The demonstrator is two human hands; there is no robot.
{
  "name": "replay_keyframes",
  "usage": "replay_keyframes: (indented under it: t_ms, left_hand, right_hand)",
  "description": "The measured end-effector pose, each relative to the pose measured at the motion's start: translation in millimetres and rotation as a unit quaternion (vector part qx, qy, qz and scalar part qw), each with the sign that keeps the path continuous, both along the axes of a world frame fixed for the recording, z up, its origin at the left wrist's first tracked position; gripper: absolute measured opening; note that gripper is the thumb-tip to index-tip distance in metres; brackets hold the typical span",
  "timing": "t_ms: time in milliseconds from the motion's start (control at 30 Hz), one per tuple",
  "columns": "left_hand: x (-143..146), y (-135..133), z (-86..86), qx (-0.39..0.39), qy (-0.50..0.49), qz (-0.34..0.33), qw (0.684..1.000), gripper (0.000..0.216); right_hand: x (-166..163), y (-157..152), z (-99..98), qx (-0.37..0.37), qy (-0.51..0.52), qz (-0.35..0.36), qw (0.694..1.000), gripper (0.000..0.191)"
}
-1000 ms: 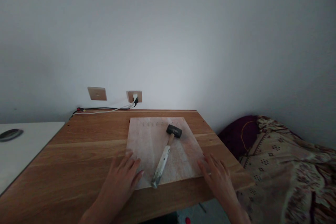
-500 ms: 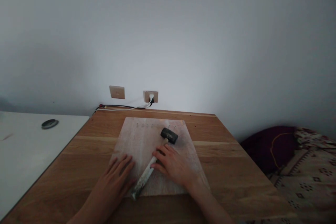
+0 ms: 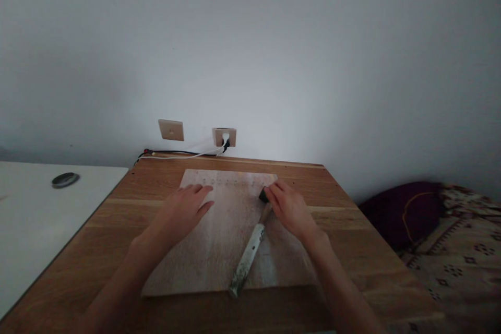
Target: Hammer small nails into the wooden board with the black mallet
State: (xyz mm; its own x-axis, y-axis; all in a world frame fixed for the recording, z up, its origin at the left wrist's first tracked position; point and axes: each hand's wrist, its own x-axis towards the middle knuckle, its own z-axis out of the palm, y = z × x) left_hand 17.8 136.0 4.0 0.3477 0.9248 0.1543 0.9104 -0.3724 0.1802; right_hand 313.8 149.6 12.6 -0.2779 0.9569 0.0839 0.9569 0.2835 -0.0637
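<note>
A rubber mallet with a black head and a worn white-painted handle lies slantwise on a pale wooden board. My right hand is at the mallet's head, its fingers closed over it and hiding most of it. The handle's end points toward me, at the board's near edge. Over the board's far left part is my left hand, empty, with thumb and forefinger apart. Several small nails stand in a row along the board's far edge.
The board rests on a brown wooden table against a wall. A white surface with a dark round lid-like object adjoins it on the left. Cables run along the back to a wall socket. Patterned fabric lies at right.
The mallet has shifted right and turned more upright in view. My right hand has moved from its handle to its head. My left hand has moved forward, up the board.
</note>
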Motion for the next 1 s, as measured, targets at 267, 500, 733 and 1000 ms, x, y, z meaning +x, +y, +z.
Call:
replay_keyframes:
  t_ms: [267, 500, 733, 1000]
  left_hand:
    - [0.2, 98.5, -15.8, -0.060, 0.037, -0.063, 0.996, 0.032]
    - [-13.8, 107.3, -45.4, -0.054, -0.045, -0.093, 0.993, 0.040]
    - [-28.5, 119.8, -42.8, -0.056, -0.110, -0.095, 0.988, 0.030]
    - [-11.4, 121.3, -38.2, -0.091, -0.100, -0.117, 0.984, 0.023]
  right_hand:
    - [-14.3, 93.4, -5.3, -0.108, -0.074, -0.083, 0.988, 0.028]
    - [-26.3, 114.3, -14.5, -0.161, -0.119, -0.067, 0.977, 0.033]
    - [-22.2, 119.1, -5.1, -0.164, -0.125, -0.021, 0.978, 0.033]
    - [-40.6, 118.3, -14.5, -0.168, -0.124, 0.008, 0.978, 0.034]
